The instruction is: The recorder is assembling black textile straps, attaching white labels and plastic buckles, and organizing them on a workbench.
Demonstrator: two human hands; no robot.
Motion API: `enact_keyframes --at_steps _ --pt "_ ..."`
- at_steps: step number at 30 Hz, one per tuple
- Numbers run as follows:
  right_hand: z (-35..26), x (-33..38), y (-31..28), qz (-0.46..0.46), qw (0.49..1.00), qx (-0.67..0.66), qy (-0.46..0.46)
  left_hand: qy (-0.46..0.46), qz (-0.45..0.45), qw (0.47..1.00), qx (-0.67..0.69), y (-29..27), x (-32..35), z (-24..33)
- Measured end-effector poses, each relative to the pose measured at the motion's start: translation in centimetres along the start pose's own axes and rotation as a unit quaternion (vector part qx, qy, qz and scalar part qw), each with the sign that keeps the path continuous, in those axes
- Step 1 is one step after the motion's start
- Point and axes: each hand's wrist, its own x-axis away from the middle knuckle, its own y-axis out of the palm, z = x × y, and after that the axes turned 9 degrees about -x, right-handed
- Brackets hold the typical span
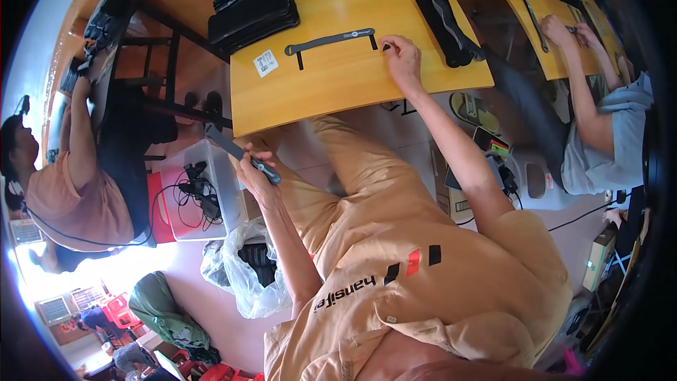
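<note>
My left hand (255,168) is below the table's front edge, its fingers closed around a grey strap (227,142). Over the table, my right hand (403,60) pinches a small black piece (386,47), mostly hidden by the fingers. Just left of that hand, a second grey strap (328,41) lies across the yellow table (324,88). Short black strips (301,62) stick out from under both its ends. Near its left end is a white printed label (266,63).
Folded black straps (254,17) are stacked at the table's back left, and a black bundle (448,28) lies at its right. Co-workers sit at other tables left and right. A clear bin (201,194) with cables and a plastic bag (257,268) stand on the floor.
</note>
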Motion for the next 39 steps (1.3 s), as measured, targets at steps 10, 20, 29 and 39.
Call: enact_keyframes --at_steps 10,20,29,39 --pt "0.6 0.4 0.5 -0.014 1.0 0.012 -0.018 -0.028 -0.027 0.995 0.087 2.3 5.0 1.6" --pt "1.6 0.0 0.4 -0.025 0.999 -0.028 -0.01 -0.019 -0.034 0.992 0.124 3.4 7.1 3.5" --pt "-0.5 0.4 0.1 -0.025 0.999 -0.035 0.005 -0.069 -0.225 0.952 0.197 9.5 3.8 4.5" --pt "-7.4 2.2 -1.4 -0.24 0.923 -0.276 0.117 -0.097 -0.263 0.953 0.118 12.3 0.9 5.8"
